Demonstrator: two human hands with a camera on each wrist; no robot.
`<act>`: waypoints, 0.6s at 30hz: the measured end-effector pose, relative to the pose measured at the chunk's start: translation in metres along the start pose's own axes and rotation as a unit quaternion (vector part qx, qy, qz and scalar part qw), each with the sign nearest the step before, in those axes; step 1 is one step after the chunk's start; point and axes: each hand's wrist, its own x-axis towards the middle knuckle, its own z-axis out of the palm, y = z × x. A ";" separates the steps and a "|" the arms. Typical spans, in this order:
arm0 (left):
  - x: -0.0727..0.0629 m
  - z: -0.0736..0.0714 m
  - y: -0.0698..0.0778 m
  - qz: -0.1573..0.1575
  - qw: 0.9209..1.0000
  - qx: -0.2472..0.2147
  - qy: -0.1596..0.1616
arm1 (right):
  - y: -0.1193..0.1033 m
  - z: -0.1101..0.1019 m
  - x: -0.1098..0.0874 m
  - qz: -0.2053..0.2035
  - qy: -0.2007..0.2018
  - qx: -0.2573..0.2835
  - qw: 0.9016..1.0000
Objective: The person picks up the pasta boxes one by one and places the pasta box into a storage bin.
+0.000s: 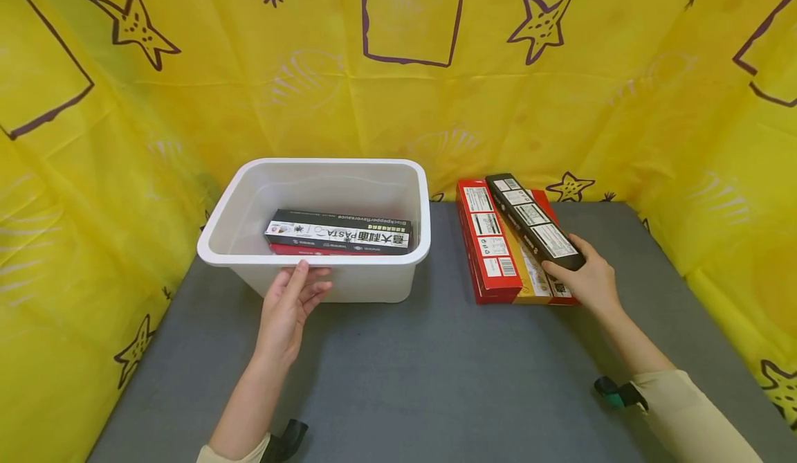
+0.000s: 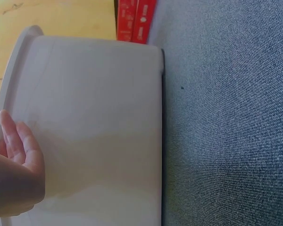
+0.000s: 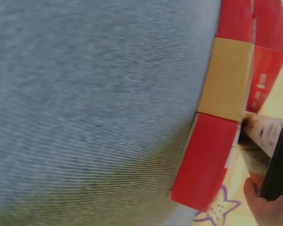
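A white plastic bin (image 1: 330, 279) stands at the left of the table, with a black pasta box (image 1: 339, 232) and part of a red box (image 1: 299, 249) visible inside. My left hand (image 1: 291, 307) holds the bin's front rim, thumb at the edge and fingers below the lip. At the right, my right hand (image 1: 588, 276) grips the near end of another black box (image 1: 535, 221), thumb on one side and fingers on the other. That box lies slanted over a red box (image 1: 488, 241) and a yellow-and-red box (image 1: 529, 269); its near end sits off them in the right wrist view.
Several red and yellow boxes lie side by side on the grey table (image 1: 398, 380), right of the bin. A yellow patterned cloth (image 1: 398, 117) hangs behind and along both sides.
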 end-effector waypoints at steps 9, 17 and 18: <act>0.000 0.001 0.001 -0.008 1.000 0.001 0.007 | -0.010 -0.012 0.001 0.029 0.024 0.018 0.999; 0.000 0.000 0.001 -0.008 1.000 0.000 0.008 | -0.018 -0.029 -0.003 0.041 0.041 0.046 0.997; 0.000 0.000 0.001 -0.007 1.000 0.000 0.007 | -0.019 -0.031 -0.004 0.042 0.041 0.052 0.997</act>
